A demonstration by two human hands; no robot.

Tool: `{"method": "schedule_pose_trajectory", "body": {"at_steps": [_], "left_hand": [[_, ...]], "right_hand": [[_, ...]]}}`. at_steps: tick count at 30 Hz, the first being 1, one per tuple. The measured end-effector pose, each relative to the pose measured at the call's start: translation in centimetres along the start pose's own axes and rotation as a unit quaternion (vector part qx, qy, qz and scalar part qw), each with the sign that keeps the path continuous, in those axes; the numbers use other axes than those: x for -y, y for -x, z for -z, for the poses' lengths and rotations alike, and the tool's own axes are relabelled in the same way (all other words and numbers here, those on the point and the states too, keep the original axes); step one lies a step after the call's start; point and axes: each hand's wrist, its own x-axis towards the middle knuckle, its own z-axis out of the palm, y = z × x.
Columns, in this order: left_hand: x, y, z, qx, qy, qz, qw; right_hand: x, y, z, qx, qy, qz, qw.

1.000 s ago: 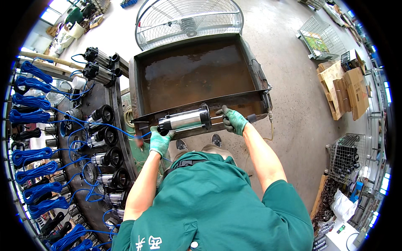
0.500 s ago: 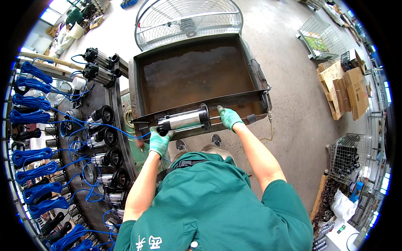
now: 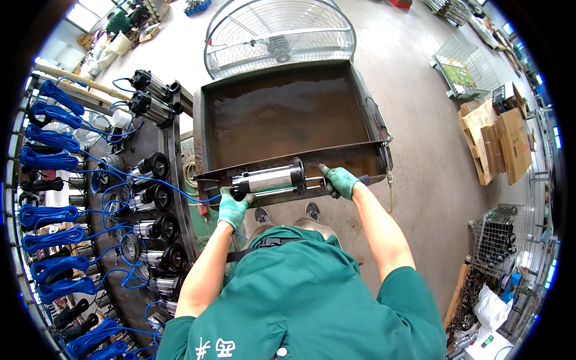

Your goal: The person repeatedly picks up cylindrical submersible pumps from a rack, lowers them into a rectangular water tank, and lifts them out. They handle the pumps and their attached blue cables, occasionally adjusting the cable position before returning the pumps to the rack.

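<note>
We cannot see the palm of our green-gloved left hand [image 3: 233,207], which cups the black end of the shiny steel cylindrical pump [image 3: 270,180] from below; our green-gloved right hand [image 3: 339,180] covers the pump's far end. The murky brown water in the rusty rectangular metal tank [image 3: 198,129] hides its bottom, and our green-shirted torso [image 3: 300,300] blocks our legs

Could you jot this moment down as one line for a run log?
left hand: grips pump at cable end | right hand: grips other end | pump: level over brown water tank front rim | nearby: floor fan
</note>
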Motion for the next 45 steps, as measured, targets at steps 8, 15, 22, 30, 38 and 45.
{"method": "schedule_pose_trajectory", "body": {"at_steps": [8, 15, 22, 30, 38, 45], "left_hand": [[0.1, 0.2, -0.1, -0.009, 0.013, 0.014, 1.0], [-2.1, 0.6, 0.1, -0.006, -0.011, 0.023, 1.0], [-2.9, 1.0, 0.3, -0.01, -0.035, 0.041, 0.999], [-3.1, 1.2, 0.6, -0.012, -0.068, 0.053, 0.996], [-3.7, 1.3, 0.9, -0.001, -0.024, 0.049, 0.999], [2.9, -1.0, 0.2, -0.019, -0.041, -0.002, 0.999]], "right_hand": [[-1.3, 1.3, 1.0, -0.118, 0.38, 0.444, 0.803], [-4.0, -1.5, 1.6, -0.09, 0.288, 0.355, 0.885], [-3.1, -2.9, -2.3, -0.055, -0.164, 0.05, 0.984], [-3.0, 0.3, 0.1, -0.094, 0.35, 0.408, 0.838], [-1.7, -1.0, 0.0, -0.016, 0.069, 0.155, 0.985], [0.6, 0.4, -0.9, -0.033, 0.058, 0.113, 0.991]]}}
